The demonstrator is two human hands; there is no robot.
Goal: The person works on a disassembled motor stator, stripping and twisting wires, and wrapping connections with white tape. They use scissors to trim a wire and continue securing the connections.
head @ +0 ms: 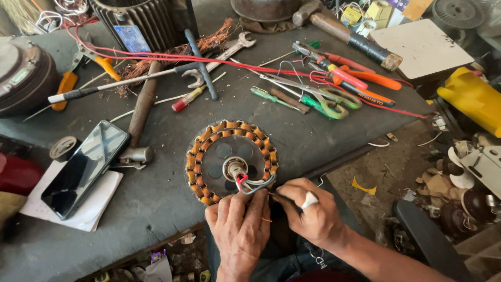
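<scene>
- Your left hand (239, 230) lay at the near edge of the stator (231, 162), its fingers curled and pinching the lead wires (249, 184) that came out beside the central shaft (235, 168).
- Your right hand (308, 211) was closed in a loose fist just beside the left, thumb and forefinger pressed together on the free ends of those same wires; a white wrap (309, 200) sat on one finger.
- As far as the view showed, the winding looked finished: copper coils bound in orange-brown tape ran all the way round the ring with no bare slot visible.
- What seemed left was the lead work: the red and grey wires were loose and not yet tied down or joined to anything. Whether their ends were stripped could not be told, since your fingers hid them.
- The stator lay flat on the dark workbench (156, 203) near its front edge, right in front of you, with the shaft pointing up and round holes showing in its grey centre plate.
- Green-handled scissors (323, 99), screwdrivers and pliers lay well apart at the far side; a phone (86, 167) rested on a white pad to the left.
</scene>
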